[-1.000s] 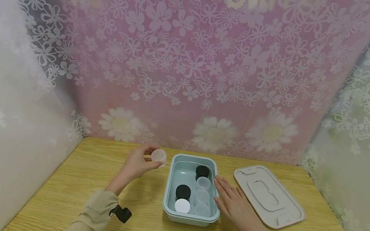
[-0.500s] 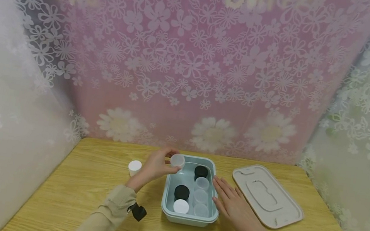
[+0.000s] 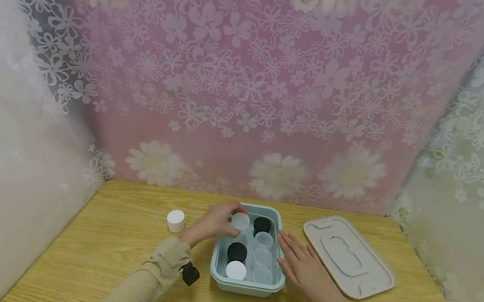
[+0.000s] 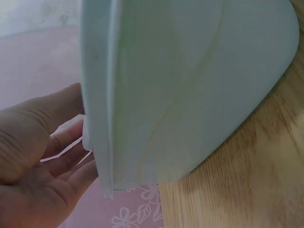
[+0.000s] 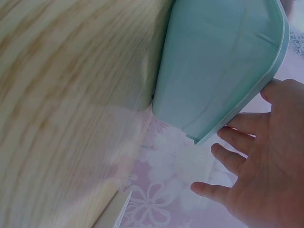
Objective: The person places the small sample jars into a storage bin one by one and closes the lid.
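Note:
My left hand (image 3: 215, 220) pinches a small translucent round jar (image 3: 240, 221) over the far left part of a light-blue plastic box (image 3: 246, 290). In the left wrist view, the box wall (image 4: 190, 90) hides most of that jar. Inside the box, a black-topped jar (image 3: 262, 225) and several translucent jars (image 3: 262, 257) line the right side. Nearer me on the left are another black-topped jar (image 3: 237, 252) and a white-topped jar (image 3: 236, 270). My right hand (image 3: 306, 269) has its fingers extended, fingertips touching the box's right rim (image 5: 247, 102).
A white jar (image 3: 175, 221) stands on the wooden table (image 3: 120, 237) left of the box. The pale box lid (image 3: 349, 257) lies to the right, behind my right hand. A pink floral curtain (image 3: 249, 96) hangs behind the table's far edge.
My left hand has carried the translucent jar rightward from beside the box to over its far left part, then lowered it. The white jar on the table has come into sight. My right hand stays put.

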`<state>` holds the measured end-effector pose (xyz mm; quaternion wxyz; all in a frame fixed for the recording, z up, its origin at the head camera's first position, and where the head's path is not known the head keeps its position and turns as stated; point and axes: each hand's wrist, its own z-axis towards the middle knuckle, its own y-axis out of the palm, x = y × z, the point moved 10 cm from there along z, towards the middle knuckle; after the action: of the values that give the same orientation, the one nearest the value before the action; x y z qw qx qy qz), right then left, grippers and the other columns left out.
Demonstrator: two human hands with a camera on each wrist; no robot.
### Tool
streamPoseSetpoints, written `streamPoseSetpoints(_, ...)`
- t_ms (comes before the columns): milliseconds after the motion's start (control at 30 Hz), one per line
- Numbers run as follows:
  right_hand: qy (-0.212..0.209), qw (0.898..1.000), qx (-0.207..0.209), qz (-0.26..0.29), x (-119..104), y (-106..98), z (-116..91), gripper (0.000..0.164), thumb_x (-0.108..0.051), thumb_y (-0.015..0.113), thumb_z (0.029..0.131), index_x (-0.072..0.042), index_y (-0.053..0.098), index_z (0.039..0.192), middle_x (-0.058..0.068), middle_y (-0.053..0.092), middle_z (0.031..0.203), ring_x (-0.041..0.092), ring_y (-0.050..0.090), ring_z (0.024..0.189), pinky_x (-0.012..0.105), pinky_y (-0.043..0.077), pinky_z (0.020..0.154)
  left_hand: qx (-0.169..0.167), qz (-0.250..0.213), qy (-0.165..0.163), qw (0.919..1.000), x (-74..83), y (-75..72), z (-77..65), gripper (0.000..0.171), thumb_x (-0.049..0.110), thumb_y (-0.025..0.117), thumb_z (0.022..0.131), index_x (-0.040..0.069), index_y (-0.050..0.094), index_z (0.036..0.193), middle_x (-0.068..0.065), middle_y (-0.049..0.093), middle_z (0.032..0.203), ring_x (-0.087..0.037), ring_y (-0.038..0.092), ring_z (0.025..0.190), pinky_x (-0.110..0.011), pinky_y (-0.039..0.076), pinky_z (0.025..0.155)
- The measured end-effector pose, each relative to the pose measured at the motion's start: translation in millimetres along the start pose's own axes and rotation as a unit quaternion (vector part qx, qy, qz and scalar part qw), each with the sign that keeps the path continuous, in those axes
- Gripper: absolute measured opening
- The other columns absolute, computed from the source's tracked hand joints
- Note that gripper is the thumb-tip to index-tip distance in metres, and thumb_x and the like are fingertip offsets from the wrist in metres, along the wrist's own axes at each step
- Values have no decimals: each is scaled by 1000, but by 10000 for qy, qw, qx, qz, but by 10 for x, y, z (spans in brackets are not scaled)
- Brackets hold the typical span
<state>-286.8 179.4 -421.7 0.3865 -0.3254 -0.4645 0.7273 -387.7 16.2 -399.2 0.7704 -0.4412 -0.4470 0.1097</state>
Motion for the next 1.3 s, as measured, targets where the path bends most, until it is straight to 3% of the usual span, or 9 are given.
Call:
streamPoseSetpoints(367,55,9999,-62,74,-10,5,-5,57,-35,51,94,-16,32,144,-4,30,149,22,29,136,56,24,107,-711,800,152,9941,56,179,53,46,10,74,75,8,56,117,-6,53,115,-19,53,100,-28,49,79)
streamPoseSetpoints(533,27,10000,-40,54,-22,-7,-3,57,-36,50,95,-16,31,144,-3,30,149,21,29,136,55,23,107,-993,1324,189,9860,39,263,78,45,13,75,76,12,57,117,-3,53,117,-17,53,104,-26,49,83)
streamPoseSetpoints(700,-13,10000,-21,25,-24,-11,2,56,-36,49,95,-16,31,144,-3,30,149,23,30,135,56,24,106,-1296,1892,317,9728,65,345,72,44,9,75,75,13,60,117,-1,57,117,-18,54,109,-28,49,87)
streamPoseSetpoints(900,-42,10000,9,68,-29,-22,11,56,-36,49,95,-14,32,144,-3,29,149,23,30,135,56,24,107,-1562,2156,292,9635,105,386,38,50,-2,68,78,14,57,124,1,57,123,-18,52,115,-28,47,92)
streamPoseSetpoints(1100,-71,9999,78,94,-46,-44,14,56,-33,51,94,-14,33,144,0,31,148,25,31,135,56,25,106,-1525,1818,289,9710,122,285,14,58,-8,63,79,13,51,131,0,53,130,-18,50,119,-29,48,92)
streamPoseSetpoints(1300,-9,10000,1,30,-18,-34,-3,55,-36,48,96,-14,32,144,-1,30,149,24,29,136,55,24,107,-788,923,451,9916,86,7,20,38,6,58,89,7,53,126,-8,57,124,-22,55,110,-33,49,90)
